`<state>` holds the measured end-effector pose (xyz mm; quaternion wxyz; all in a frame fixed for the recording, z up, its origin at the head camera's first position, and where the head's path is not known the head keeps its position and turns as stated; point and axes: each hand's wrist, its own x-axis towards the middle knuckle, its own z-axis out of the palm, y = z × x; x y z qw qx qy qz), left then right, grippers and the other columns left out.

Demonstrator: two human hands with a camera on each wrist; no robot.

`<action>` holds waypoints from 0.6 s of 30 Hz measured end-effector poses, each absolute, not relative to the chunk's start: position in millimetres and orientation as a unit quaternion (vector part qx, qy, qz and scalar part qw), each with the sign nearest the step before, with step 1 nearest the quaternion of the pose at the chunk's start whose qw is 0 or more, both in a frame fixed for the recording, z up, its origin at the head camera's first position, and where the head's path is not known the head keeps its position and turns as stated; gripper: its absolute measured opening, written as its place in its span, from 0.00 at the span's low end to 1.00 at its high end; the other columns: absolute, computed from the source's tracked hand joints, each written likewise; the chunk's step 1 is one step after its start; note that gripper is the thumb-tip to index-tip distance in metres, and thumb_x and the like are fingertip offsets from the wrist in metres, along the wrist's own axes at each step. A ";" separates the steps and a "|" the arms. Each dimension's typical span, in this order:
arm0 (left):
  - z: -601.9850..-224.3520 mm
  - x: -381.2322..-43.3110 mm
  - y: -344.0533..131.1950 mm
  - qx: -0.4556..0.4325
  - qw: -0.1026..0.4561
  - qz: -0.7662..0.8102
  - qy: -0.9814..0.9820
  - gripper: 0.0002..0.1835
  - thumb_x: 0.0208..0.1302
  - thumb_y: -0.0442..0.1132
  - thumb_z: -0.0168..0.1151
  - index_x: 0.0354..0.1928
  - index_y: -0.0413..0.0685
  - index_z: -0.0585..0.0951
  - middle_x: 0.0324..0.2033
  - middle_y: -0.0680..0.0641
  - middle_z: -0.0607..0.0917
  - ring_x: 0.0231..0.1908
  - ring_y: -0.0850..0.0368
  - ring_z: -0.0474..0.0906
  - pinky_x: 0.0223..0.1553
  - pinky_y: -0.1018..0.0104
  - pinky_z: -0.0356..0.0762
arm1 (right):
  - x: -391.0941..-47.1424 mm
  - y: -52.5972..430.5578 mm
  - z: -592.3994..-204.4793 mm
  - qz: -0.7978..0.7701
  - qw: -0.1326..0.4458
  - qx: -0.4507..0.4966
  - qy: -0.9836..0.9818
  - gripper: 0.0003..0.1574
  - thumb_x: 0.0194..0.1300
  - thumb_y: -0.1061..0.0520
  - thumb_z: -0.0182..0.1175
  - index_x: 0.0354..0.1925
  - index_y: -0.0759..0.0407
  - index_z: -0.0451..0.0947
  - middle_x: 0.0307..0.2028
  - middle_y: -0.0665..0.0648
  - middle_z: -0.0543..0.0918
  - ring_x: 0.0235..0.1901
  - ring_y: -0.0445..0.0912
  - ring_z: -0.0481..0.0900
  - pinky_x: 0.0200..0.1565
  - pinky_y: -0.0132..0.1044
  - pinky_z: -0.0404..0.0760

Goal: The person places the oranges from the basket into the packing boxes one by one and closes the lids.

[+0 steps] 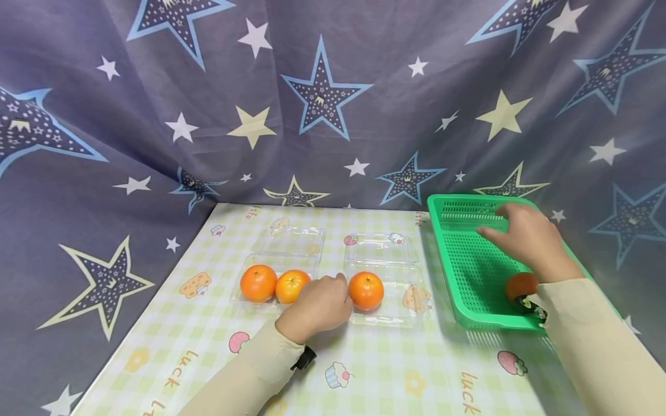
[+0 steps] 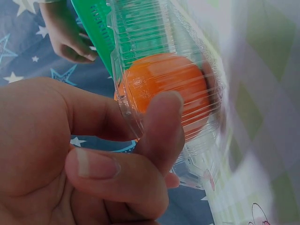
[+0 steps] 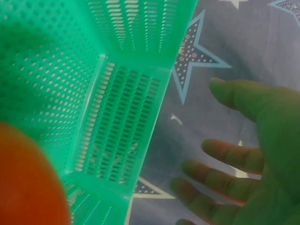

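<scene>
My left hand [image 1: 318,306] is at the left edge of the right-hand clear plastic clamshell [image 1: 398,292], with its curled fingers pinching the wall in the left wrist view. One orange [image 1: 366,290] sits in that clamshell's left half. The other clear clamshell [image 1: 278,261], to the left, holds two oranges [image 1: 258,283] side by side, the second partly behind my left hand. Over the green basket [image 1: 448,271], my right hand [image 1: 531,240] hangs with fingers spread and nothing in them. An orange [image 1: 520,285] lies in the basket below, partly hidden by the right wrist.
Both clamshells lie with their lids [image 1: 380,248] laid back toward the curtain. The table [image 1: 208,341] has a green checked cover. A starry curtain [image 1: 322,156] rises behind it and along the left side. The basket stands at the right edge.
</scene>
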<state>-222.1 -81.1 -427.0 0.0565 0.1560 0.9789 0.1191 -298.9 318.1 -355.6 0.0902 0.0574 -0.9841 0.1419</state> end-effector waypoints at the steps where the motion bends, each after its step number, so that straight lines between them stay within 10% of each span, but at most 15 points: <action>1: -427.0 -222.2 -81.0 0.156 0.056 0.118 0.979 0.11 0.69 0.43 0.57 0.41 0.40 0.77 0.24 0.47 0.78 0.23 0.52 0.75 0.27 0.58 0.73 | -298.9 320.7 -356.5 0.141 0.082 0.056 -0.985 0.53 0.66 0.28 0.62 0.66 0.69 0.71 0.63 0.75 0.74 0.61 0.73 0.71 0.51 0.74 0.72; 11: -426.7 -221.3 -81.1 0.158 0.054 0.120 0.979 0.11 0.68 0.43 0.57 0.39 0.40 0.77 0.24 0.47 0.78 0.22 0.52 0.75 0.27 0.57 0.73 | -298.6 348.8 -369.6 0.114 -0.020 0.030 -0.993 0.54 0.63 0.26 0.64 0.62 0.72 0.73 0.59 0.76 0.78 0.53 0.72 0.77 0.43 0.70 0.77; 18: -427.3 -221.6 -81.6 0.157 0.053 0.121 0.979 0.12 0.68 0.42 0.57 0.41 0.39 0.78 0.24 0.47 0.78 0.23 0.52 0.75 0.28 0.57 0.73 | -290.6 351.8 -370.2 0.115 -0.077 0.015 -0.990 0.36 0.61 0.29 0.68 0.40 0.60 0.74 0.30 0.58 0.74 0.32 0.53 0.74 0.29 0.48 0.71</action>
